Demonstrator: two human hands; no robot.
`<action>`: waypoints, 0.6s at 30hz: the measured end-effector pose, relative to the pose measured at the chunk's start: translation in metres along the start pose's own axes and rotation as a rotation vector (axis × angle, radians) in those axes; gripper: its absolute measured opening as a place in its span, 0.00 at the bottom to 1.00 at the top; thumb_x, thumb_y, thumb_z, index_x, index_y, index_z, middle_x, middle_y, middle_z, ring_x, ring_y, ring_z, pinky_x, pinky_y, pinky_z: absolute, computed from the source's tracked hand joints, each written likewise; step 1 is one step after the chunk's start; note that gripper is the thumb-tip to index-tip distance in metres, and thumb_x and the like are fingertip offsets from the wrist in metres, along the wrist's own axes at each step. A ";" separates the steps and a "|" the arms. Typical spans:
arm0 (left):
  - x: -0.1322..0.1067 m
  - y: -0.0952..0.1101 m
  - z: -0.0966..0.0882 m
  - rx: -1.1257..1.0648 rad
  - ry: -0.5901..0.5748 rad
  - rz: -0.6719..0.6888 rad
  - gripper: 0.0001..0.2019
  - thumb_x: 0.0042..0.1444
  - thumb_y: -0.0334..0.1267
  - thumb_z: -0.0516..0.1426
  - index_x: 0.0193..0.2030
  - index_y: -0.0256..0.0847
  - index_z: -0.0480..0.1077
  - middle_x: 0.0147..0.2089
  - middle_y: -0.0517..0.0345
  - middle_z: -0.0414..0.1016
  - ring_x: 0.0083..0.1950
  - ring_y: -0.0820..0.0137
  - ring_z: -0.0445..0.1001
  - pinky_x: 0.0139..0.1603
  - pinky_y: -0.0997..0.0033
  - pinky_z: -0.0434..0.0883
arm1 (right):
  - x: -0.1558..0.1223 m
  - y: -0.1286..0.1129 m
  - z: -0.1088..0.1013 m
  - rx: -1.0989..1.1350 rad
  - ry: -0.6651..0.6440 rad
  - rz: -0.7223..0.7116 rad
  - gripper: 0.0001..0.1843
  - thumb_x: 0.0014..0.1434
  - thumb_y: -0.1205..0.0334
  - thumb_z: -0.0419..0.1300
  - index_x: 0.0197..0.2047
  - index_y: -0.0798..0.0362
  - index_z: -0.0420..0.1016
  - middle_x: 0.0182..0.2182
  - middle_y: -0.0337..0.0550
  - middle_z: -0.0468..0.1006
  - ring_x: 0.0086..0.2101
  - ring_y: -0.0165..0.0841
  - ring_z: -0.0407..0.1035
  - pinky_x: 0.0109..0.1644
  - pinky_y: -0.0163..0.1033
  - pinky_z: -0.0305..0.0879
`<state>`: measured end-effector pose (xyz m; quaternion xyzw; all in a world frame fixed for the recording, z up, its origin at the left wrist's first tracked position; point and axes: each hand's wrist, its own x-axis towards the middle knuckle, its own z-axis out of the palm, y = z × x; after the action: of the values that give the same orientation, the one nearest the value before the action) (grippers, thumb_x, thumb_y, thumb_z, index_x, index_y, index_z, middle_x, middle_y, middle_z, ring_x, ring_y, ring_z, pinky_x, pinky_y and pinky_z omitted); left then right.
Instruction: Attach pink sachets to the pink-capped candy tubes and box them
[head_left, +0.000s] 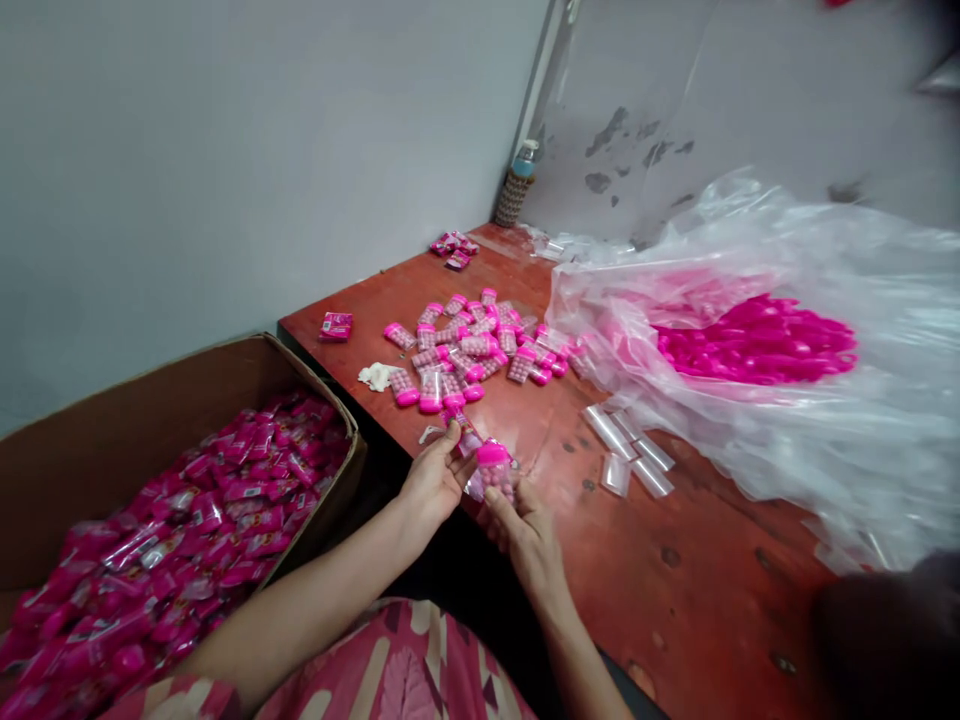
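Note:
Over the table's near edge, my right hand [525, 530] grips a small clear candy container [495, 470] with a pink cap and pink balls inside. Close beside it, my left hand [435, 475] pinches a pink and clear plastic wrapper [466, 432] that touches or nearly touches the container. Whether the container is partly inside the wrapper I cannot tell. Just beyond my hands lies a pile of similar candy containers [480, 345] with pink caps. Several clear empty tubes [631, 448] rest on the table to the right.
A cardboard box [352, 440] full of wrapped pink packets [217, 520] stands left of the red table [720, 600]. A large plastic bag [750, 430] holds pink plastic pieces [757, 340]. Pink wrappers [336, 326], white tissue [377, 376] and a bottle [525, 160] in a woven holder are farther back.

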<state>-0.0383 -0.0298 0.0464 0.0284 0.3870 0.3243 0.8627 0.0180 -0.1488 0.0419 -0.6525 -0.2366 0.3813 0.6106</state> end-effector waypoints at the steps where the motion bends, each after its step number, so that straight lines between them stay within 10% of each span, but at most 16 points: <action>1: -0.001 -0.003 0.001 0.001 -0.010 -0.009 0.02 0.49 0.31 0.58 0.30 0.34 0.68 0.26 0.57 0.74 0.25 0.73 0.73 0.27 0.75 0.73 | -0.001 0.001 0.003 -0.040 0.012 -0.013 0.11 0.52 0.53 0.58 0.33 0.52 0.68 0.17 0.33 0.68 0.15 0.25 0.57 0.16 0.30 0.51; 18: -0.013 -0.002 0.000 0.439 -0.443 0.089 0.13 0.39 0.40 0.64 0.29 0.34 0.68 0.23 0.60 0.71 0.22 0.77 0.68 0.25 0.78 0.66 | 0.002 0.012 0.008 -0.011 -0.014 -0.054 0.12 0.54 0.52 0.55 0.30 0.53 0.65 0.19 0.34 0.68 0.16 0.24 0.59 0.17 0.28 0.53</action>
<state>-0.0435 -0.0392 0.0548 0.3008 0.2487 0.2565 0.8842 0.0111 -0.1440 0.0298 -0.6465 -0.2606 0.3681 0.6153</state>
